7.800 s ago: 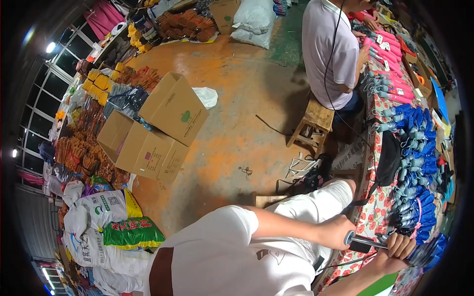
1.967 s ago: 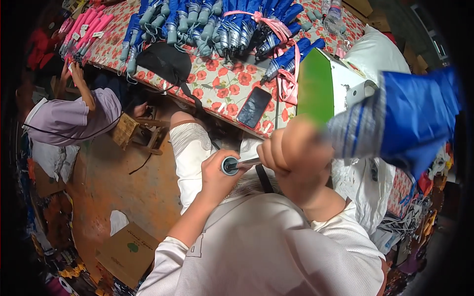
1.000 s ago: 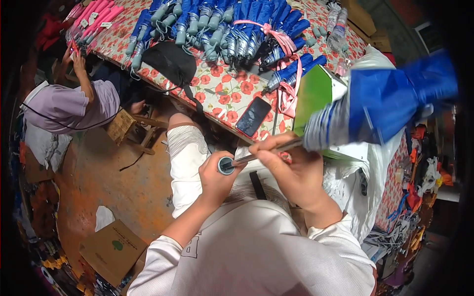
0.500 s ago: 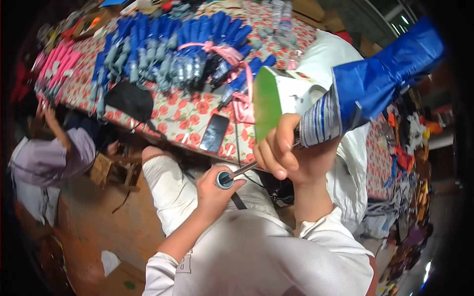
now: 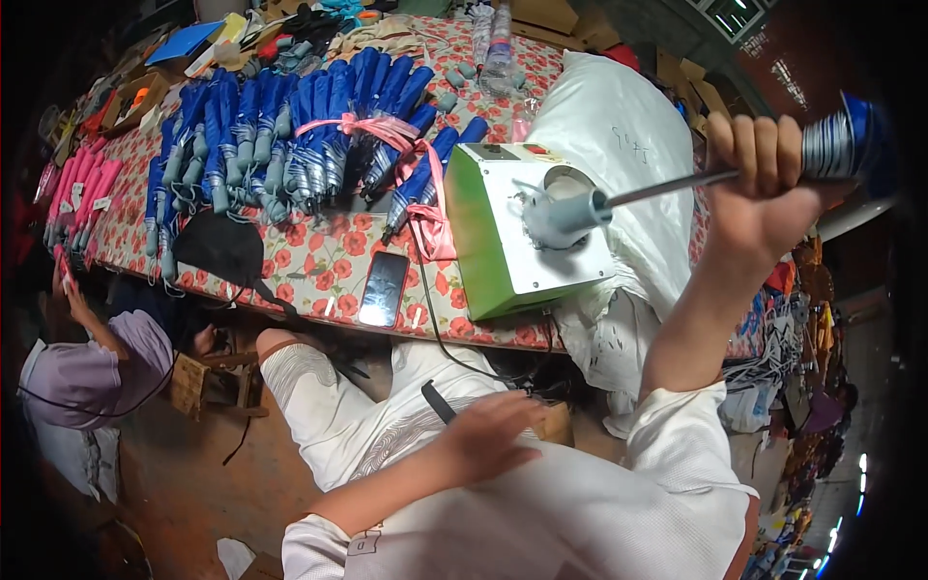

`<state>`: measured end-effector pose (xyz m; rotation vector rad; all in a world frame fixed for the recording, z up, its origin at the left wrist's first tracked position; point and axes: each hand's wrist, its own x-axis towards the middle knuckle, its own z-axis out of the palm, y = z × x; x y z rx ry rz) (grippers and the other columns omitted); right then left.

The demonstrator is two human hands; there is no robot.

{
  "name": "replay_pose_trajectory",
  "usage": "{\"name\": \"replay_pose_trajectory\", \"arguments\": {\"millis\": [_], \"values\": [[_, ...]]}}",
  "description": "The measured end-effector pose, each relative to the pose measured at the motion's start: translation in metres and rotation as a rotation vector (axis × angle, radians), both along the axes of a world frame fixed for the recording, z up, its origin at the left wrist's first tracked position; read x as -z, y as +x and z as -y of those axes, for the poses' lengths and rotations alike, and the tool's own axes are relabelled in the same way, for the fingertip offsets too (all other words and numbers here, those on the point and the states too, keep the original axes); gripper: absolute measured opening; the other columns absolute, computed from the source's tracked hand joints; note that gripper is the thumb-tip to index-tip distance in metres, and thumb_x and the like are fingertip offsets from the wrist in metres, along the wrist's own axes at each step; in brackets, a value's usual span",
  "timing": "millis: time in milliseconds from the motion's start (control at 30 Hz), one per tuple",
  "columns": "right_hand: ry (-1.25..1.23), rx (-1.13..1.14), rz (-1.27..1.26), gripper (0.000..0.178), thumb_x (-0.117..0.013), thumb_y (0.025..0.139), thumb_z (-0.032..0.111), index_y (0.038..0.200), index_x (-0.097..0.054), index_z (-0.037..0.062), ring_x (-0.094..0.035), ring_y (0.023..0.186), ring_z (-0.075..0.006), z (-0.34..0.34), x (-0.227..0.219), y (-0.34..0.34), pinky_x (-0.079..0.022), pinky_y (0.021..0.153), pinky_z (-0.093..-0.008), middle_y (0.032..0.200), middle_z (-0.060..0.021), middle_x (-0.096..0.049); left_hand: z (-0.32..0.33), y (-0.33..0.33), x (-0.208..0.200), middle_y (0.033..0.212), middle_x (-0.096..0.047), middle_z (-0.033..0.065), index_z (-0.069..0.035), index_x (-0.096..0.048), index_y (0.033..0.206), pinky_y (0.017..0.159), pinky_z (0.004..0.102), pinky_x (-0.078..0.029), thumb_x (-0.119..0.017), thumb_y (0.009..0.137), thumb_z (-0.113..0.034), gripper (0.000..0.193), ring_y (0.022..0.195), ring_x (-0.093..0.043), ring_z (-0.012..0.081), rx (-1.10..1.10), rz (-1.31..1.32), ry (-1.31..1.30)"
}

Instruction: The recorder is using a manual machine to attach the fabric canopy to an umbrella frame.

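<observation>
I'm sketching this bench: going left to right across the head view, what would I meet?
Pink folded umbrellas, black cloth item, phone, green-and-white machine, right hand gripping an umbrella's shaft.

A phone (image 5: 384, 290) lay on the flowered tablecloth (image 5: 324, 275).
A white sack (image 5: 623, 130) bulged rightward of it; a co-worker (image 5: 106, 367) in pale purple sat leftward.
</observation>
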<state>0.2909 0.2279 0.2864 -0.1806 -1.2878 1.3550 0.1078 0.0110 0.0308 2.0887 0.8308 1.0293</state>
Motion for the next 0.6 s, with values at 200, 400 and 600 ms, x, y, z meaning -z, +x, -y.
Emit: {"name": "replay_pose_trajectory", "arguments": {"millis": [200,400,600], "values": [[0.071,0.178,0.136,0.074,-0.031,0.082,0.088,0.055,-0.037,0.0193,-0.019,0.043,-0.0086,-0.045,0.021,-0.001,-0.025,0.057,-0.027,0.046,0.0064,-0.023,-0.014,-0.008,-0.015,0.111,-0.067,0.0099,-0.003,-0.062,0.117,0.084,0.0332,-0.051,-0.076,0.08,-0.018,0.043,0.096,-0.063,0.0268,-0.06,0.137,-0.283],[0.015,0.029,0.149,0.072,-0.029,0.087,0.083,0.055,-0.035,0.0189,-0.018,0.043,-0.0089,-0.072,0.028,-0.002,-0.024,0.055,-0.0279,0.047,0.0064,-0.022,-0.017,-0.013,-0.011,0.098,-0.067,0.009,-0.003,-0.063,0.114,0.073,0.0288,-0.052,-0.075,0.079,-0.008,0.038,0.083,-0.063,0.0232,-0.066,0.158,-0.206],[-0.042,-0.267,-0.05,0.034,-0.046,0.093,0.02,0.06,-0.043,0.0189,-0.021,0.038,-0.0044,0.023,-0.023,0.018,-0.024,0.048,-0.0251,0.043,0.0082,-0.027,-0.015,-0.037,-0.011,0.103,-0.067,0.012,0.0,-0.064,0.112,0.079,0.0311,-0.051,-0.07,0.086,-0.012,0.03,0.089,-0.063,0.0223,-0.333,0.429,-0.402]]}}
